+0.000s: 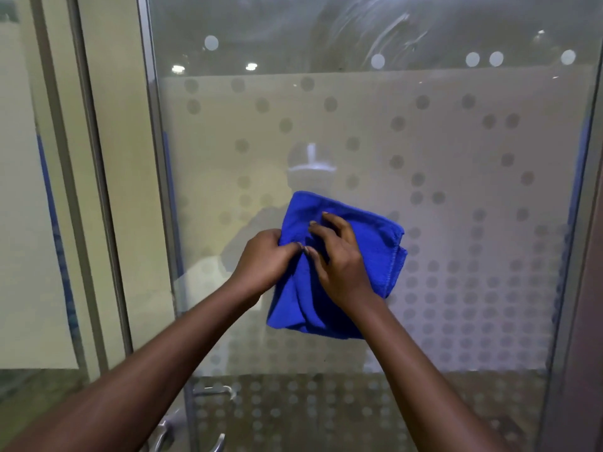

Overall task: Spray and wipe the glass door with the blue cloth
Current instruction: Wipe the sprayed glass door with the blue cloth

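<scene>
The glass door (424,141) fills the view, with a frosted band of grey dots across its middle and wet smears near the top right. A folded blue cloth (378,243) is held in front of the glass at mid height. My left hand (264,259) pinches the cloth's left edge in a closed grip. My right hand (339,259) lies on top of the cloth with its fingers bent into the folds. No spray bottle is in view.
A metal door frame (156,158) runs down the left side of the pane, with a cream wall panel (107,158) beyond it. A silver door handle (212,389) sits low on the left. Another frame edge (580,256) borders the right.
</scene>
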Motion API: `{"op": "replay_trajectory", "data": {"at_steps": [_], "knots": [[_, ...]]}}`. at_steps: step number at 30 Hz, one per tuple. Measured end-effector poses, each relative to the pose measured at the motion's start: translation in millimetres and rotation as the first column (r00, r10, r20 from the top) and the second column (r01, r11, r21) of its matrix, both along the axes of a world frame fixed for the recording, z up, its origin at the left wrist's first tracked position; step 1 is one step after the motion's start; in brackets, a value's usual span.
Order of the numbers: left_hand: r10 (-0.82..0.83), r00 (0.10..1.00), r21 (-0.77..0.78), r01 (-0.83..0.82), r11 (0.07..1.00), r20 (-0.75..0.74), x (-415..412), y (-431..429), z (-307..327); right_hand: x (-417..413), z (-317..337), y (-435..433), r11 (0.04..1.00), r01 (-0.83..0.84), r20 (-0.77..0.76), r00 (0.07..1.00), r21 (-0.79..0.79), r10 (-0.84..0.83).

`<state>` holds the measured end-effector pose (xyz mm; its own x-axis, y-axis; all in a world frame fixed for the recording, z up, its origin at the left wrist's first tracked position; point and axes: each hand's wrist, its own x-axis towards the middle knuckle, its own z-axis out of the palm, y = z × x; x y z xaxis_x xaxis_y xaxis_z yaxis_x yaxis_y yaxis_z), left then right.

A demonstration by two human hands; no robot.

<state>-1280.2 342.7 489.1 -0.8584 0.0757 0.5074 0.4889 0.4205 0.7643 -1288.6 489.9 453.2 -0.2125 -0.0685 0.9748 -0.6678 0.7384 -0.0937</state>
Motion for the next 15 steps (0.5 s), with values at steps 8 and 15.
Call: {"op": "replay_trajectory", "data": {"at_steps": [8,15], "knots": [[-0.120,0.988,0.370,0.074,0.926,0.101,34,-49,-18,16,-23,-52,0.968,-0.109,0.367,0.911,-0.224,0.187],[-0.040,0.996,0.606,-0.019,0.795,0.083,77,-145,-20,48,-54,-135,0.770,0.120,0.692,0.541,-0.627,0.479]]}}
